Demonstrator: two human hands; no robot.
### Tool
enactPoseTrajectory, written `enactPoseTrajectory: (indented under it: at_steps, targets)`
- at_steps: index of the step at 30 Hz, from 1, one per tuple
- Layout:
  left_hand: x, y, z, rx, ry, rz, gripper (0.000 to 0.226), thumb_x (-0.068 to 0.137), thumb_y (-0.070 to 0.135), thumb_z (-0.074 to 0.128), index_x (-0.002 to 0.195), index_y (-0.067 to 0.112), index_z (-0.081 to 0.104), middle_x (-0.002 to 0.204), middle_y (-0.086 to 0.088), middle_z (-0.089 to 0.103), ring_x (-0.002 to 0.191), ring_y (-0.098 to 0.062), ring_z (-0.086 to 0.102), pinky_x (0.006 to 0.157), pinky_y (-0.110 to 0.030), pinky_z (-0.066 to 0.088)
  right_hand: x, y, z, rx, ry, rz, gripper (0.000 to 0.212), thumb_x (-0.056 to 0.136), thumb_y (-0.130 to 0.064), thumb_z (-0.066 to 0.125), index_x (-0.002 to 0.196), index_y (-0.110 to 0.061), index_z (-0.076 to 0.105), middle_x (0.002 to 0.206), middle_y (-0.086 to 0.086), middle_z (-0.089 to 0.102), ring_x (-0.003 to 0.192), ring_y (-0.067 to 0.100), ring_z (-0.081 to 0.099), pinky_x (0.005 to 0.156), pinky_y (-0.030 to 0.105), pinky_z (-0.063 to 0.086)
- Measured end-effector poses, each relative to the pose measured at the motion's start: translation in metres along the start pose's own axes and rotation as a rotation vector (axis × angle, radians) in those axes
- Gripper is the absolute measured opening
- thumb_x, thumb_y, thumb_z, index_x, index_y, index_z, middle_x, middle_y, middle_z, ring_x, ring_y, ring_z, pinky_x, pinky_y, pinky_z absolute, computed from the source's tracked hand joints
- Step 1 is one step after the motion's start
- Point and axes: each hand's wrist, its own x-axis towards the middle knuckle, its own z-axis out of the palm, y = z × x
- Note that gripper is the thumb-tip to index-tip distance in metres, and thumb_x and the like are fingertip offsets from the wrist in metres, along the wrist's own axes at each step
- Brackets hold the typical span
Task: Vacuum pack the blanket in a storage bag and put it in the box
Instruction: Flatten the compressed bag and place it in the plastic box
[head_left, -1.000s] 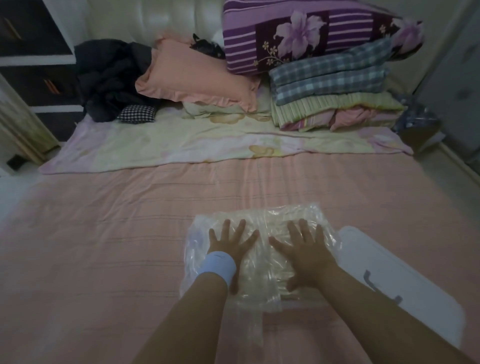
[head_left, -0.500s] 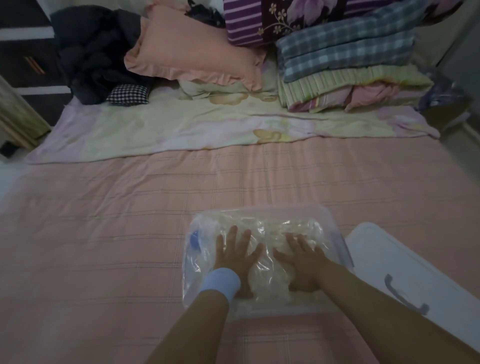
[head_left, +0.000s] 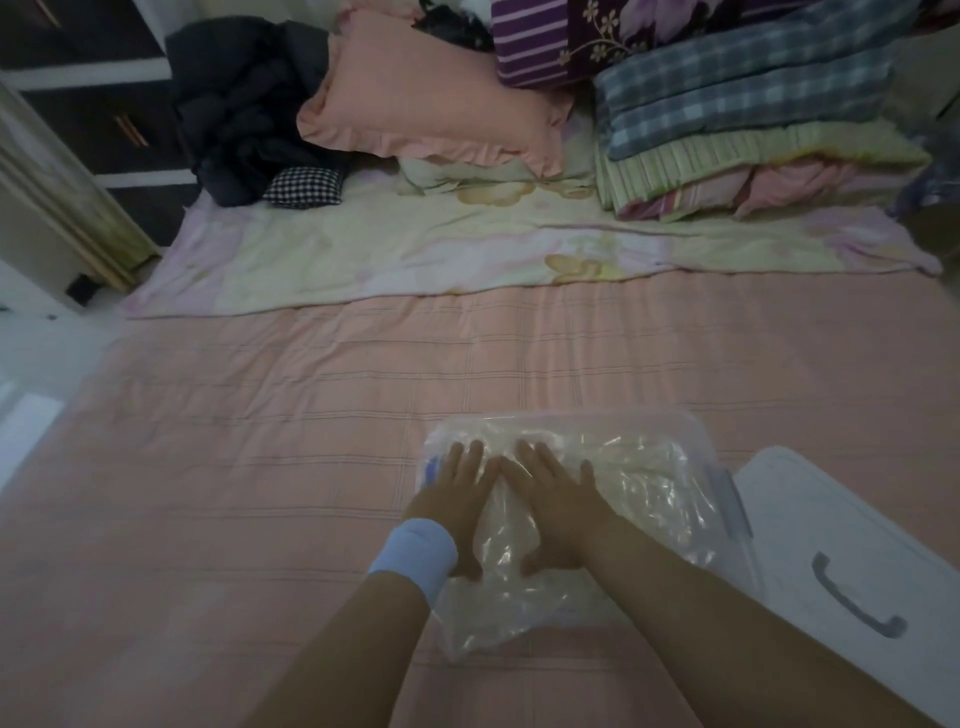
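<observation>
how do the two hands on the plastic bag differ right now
The left hand has a light blue wristband at its wrist, while the right hand has a bare wrist. The left hand lies at the left edge of the storage bag, and the right hand lies nearer its middle. Both hands are flat with straight fingers, pressing down on the bag side by side.

The left hand (head_left: 451, 503) and the right hand (head_left: 560, 506) lie flat, palms down, side by side, fingers (head_left: 540, 460) straight, both arms extended forward.
</observation>
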Motion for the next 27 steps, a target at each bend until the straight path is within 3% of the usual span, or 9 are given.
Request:
enactPoseTrajectory:
  at_steps: [5,14,18,27]
  targets:
    - [0.026,-0.005,0.02,-0.048,-0.062,-0.014,0.146,0.059,0.049,0.088,0.151,0.018,-0.021,0.156,-0.008,-0.031,0.146,-0.033,-0.022,0.121,-0.047,0.0,0.02,0.007,0.009,-0.029,-0.02,0.029,0.139,0.064,-0.054,0.087,0.156,-0.038,-0.016,0.166,-0.005,-0.023,0.154,0.02,-0.015,0.118,0.067,0.004]
    - [0.071,-0.01,0.044,-0.104,-0.189,-0.021,0.151,0.055,0.043,0.092,0.151,0.015,-0.022,0.158,-0.008,-0.028,0.148,-0.03,-0.017,0.122,-0.044,0.006,0.055,0.018,0.032,-0.055,-0.134,0.058,0.14,0.065,-0.057,0.085,0.156,-0.035,-0.019,0.166,-0.003,-0.022,0.154,0.021,-0.016,0.117,0.068,0.002]
    - [0.077,-0.004,0.06,-0.126,-0.21,-0.042,0.149,0.058,0.038,0.091,0.15,0.014,-0.023,0.157,-0.007,-0.031,0.147,-0.031,-0.018,0.12,-0.044,0.015,0.062,0.02,0.055,-0.12,-0.101,0.066,0.138,0.067,-0.058,0.083,0.156,-0.032,-0.019,0.166,-0.001,-0.021,0.154,0.022,-0.016,0.116,0.069,0.001]
    - [0.098,0.003,0.063,-0.11,-0.278,-0.039,0.138,0.065,0.03,0.088,0.152,0.014,-0.017,0.16,-0.01,-0.022,0.149,-0.03,-0.011,0.121,-0.045,0.006,0.075,0.031,0.065,-0.076,-0.202,0.056,0.14,0.065,-0.051,0.087,0.158,-0.027,-0.014,0.168,0.001,-0.014,0.154,0.023,-0.012,0.115,0.07,-0.001]
